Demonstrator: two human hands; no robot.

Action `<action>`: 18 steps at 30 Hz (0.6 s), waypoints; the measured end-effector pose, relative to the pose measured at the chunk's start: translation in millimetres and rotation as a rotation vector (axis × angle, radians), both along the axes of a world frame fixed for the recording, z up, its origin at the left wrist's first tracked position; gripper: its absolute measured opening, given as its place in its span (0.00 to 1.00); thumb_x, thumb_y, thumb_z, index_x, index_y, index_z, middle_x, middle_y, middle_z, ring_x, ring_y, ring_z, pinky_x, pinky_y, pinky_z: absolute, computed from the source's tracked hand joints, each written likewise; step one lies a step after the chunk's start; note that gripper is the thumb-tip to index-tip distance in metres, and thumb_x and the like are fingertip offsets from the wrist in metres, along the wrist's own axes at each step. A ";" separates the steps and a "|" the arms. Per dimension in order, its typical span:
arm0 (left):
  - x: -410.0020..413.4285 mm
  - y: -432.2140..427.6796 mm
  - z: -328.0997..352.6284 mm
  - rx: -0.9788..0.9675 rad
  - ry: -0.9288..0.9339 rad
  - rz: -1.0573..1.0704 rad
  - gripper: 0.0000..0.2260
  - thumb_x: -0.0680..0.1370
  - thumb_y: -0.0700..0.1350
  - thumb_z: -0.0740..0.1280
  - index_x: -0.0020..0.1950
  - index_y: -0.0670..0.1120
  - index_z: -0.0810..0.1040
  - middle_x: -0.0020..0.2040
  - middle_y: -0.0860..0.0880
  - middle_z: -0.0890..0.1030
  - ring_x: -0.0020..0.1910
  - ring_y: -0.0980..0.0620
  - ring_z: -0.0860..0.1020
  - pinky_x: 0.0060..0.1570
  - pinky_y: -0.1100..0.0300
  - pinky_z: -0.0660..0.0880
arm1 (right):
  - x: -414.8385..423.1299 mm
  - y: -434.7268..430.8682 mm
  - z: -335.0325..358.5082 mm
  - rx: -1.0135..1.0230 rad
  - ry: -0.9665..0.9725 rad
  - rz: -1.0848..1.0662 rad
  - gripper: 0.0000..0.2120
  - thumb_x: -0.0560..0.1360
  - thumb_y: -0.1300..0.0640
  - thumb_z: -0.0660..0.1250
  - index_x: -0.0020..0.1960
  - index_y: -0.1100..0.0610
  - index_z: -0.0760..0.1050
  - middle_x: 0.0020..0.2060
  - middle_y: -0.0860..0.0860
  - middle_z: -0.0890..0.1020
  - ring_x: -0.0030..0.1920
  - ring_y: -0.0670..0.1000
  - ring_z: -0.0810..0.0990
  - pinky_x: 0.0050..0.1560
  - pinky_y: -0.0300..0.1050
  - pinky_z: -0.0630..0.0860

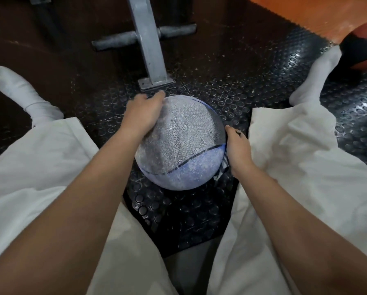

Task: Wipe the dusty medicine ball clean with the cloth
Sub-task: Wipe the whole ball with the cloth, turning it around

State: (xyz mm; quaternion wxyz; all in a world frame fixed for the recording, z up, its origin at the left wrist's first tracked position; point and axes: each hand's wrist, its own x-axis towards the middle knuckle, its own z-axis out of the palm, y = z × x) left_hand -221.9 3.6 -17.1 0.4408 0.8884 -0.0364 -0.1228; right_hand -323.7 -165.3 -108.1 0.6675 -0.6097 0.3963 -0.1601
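Note:
A dusty medicine ball (181, 143), grey and blue under a whitish film, sits on the black studded floor mat between my legs. My left hand (143, 111) lies over the ball's upper left side with the fingers spread along its curve. My right hand (237, 150) presses against the ball's right side. A dark cloth with light stripes (221, 169) is squeezed between that hand and the ball; only a small part of it shows below the palm.
My legs in light trousers and white socks (312, 81) lie spread on either side. A grey metal machine post with foam rollers (149, 45) stands just beyond the ball. An orange and black ball (363, 47) rests at the far right.

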 end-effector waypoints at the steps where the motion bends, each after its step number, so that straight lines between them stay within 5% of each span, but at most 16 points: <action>1: 0.6 -11.2 9.4 0.047 -0.092 -0.032 0.28 0.74 0.63 0.59 0.63 0.43 0.77 0.62 0.42 0.78 0.61 0.41 0.76 0.62 0.49 0.71 | -1.1 0.5 -0.4 -0.046 0.012 -0.034 0.14 0.75 0.47 0.63 0.53 0.55 0.79 0.50 0.51 0.82 0.53 0.52 0.79 0.61 0.52 0.73; 3: -3.2 -37.0 26.4 0.168 -0.183 -0.120 0.26 0.74 0.61 0.60 0.64 0.45 0.76 0.65 0.43 0.76 0.64 0.40 0.74 0.66 0.43 0.68 | -4.0 -0.1 -0.3 -0.126 0.008 -0.076 0.13 0.76 0.50 0.64 0.56 0.56 0.77 0.52 0.52 0.81 0.53 0.51 0.78 0.61 0.50 0.73; 6: -7.1 -63.3 26.0 0.442 -0.189 -0.282 0.28 0.71 0.62 0.54 0.59 0.45 0.78 0.62 0.41 0.78 0.61 0.37 0.75 0.66 0.38 0.67 | -7.6 -3.0 4.6 -0.118 -0.116 -0.109 0.08 0.77 0.56 0.65 0.55 0.56 0.76 0.46 0.49 0.80 0.44 0.43 0.78 0.50 0.32 0.73; 8: -11.3 -70.6 17.8 0.567 -0.220 -0.319 0.24 0.75 0.58 0.54 0.60 0.46 0.78 0.62 0.42 0.78 0.61 0.38 0.75 0.64 0.42 0.68 | -9.6 -3.4 13.3 -0.138 -0.243 -0.106 0.04 0.75 0.56 0.66 0.49 0.51 0.77 0.46 0.51 0.80 0.43 0.45 0.78 0.48 0.35 0.73; 11: -14.0 -73.5 10.4 0.580 -0.317 -0.286 0.20 0.79 0.55 0.56 0.65 0.48 0.76 0.63 0.44 0.78 0.62 0.40 0.74 0.60 0.49 0.69 | -12.4 -3.1 29.4 -0.386 -0.282 0.014 0.07 0.74 0.57 0.68 0.46 0.45 0.77 0.50 0.53 0.79 0.48 0.46 0.78 0.53 0.34 0.72; 14: -18.9 -73.8 9.5 0.560 -0.370 -0.277 0.20 0.78 0.56 0.57 0.66 0.48 0.76 0.63 0.44 0.78 0.63 0.41 0.74 0.59 0.50 0.69 | -11.3 -2.9 42.9 -0.542 -0.219 0.141 0.07 0.75 0.57 0.68 0.52 0.50 0.80 0.50 0.49 0.76 0.47 0.35 0.74 0.49 0.21 0.65; 18: -17.2 -71.0 11.7 0.537 -0.364 -0.278 0.19 0.78 0.56 0.58 0.62 0.49 0.77 0.60 0.46 0.80 0.60 0.43 0.75 0.58 0.50 0.70 | -13.4 -0.3 47.5 -0.618 -0.198 0.194 0.09 0.75 0.56 0.69 0.54 0.55 0.80 0.46 0.45 0.73 0.44 0.33 0.73 0.47 0.19 0.65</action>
